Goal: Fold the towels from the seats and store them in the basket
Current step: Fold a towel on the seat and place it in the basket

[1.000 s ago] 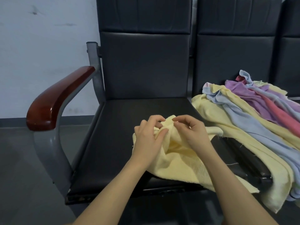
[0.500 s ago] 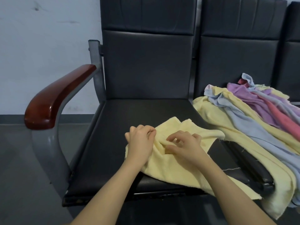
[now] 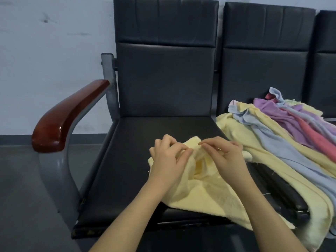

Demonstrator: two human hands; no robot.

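A pale yellow towel (image 3: 205,197) lies crumpled on the black seat (image 3: 131,160) of the left chair, its lower edge hanging over the seat front. My left hand (image 3: 168,162) grips a bunched fold of it with curled fingers. My right hand (image 3: 224,157) pinches the cloth just beside it, fingertips nearly meeting those of the left hand. On the seat to the right lies a loose pile of towels (image 3: 283,135), yellow, light blue, purple and pink, draping over that seat's front. No basket is in view.
A red-brown wooden armrest (image 3: 67,115) on a grey metal frame bounds the left chair. Black backrests (image 3: 165,75) rise behind both seats. A white wall and grey floor (image 3: 23,197) are at the left.
Both hands have lifted from pressing the yellow towel down on the seat and now gather its upper edge between the fingertips again. The towel's top is bunched up more than half a second ago.
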